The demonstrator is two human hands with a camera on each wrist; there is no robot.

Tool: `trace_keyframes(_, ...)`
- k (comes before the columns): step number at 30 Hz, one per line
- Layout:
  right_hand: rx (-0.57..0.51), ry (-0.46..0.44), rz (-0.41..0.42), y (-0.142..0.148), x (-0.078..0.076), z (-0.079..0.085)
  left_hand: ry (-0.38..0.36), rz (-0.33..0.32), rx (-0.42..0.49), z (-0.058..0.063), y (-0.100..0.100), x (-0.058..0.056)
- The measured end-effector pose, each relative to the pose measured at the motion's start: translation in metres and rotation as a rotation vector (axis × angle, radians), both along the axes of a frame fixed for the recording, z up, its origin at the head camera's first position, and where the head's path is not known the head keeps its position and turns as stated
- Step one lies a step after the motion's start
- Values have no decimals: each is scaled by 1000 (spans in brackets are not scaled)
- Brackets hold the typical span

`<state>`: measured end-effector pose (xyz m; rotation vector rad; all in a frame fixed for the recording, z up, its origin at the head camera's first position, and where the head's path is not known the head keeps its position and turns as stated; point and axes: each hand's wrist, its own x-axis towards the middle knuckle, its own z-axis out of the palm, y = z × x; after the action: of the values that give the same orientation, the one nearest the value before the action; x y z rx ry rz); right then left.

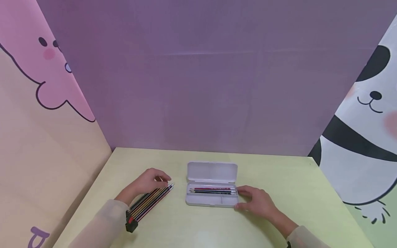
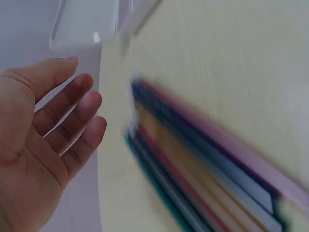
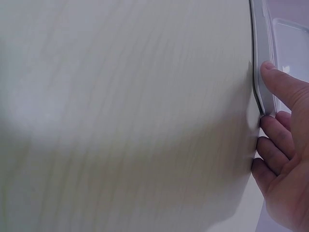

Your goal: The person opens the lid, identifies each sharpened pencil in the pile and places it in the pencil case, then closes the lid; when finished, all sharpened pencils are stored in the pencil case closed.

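My left hand (image 1: pixel 148 181) hovers by the tip end of a bundle of pencils (image 1: pixel 152 204) on the left. In the left wrist view its fingers are loosely bent, apart from the blurred pencils, with nothing between them. The bundle's other end sits in a small black holder (image 1: pixel 131 226). A white pencil case (image 1: pixel 203 200) lies in the middle with its lid (image 1: pixel 212 172) raised at the back. Inside, several red and dark pencils (image 1: pixel 212 191) lie lengthwise. My right hand (image 1: pixel 260 203) grips the case's right end, thumb (image 3: pixel 277 82) at the front corner and fingers at the side.
The pale wooden table (image 1: pixel 279 175) carries these things. A purple backdrop (image 1: pixel 211 96) stands behind it. Side panels show a pink cartoon figure (image 1: pixel 52 79) on the left and a cartoon panda (image 1: pixel 366 134) on the right.
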<state>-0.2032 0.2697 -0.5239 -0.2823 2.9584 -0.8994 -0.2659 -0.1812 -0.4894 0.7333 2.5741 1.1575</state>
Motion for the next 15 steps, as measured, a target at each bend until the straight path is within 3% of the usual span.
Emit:
trace_keyframes(7, 4, 3, 3, 2, -2, -1, -97, 25, 63, -8, -59, 4)
trace_keyframes(15, -3, -6, -6, 3, -2, -2, -192, -45, 78, -19, -78, 9)
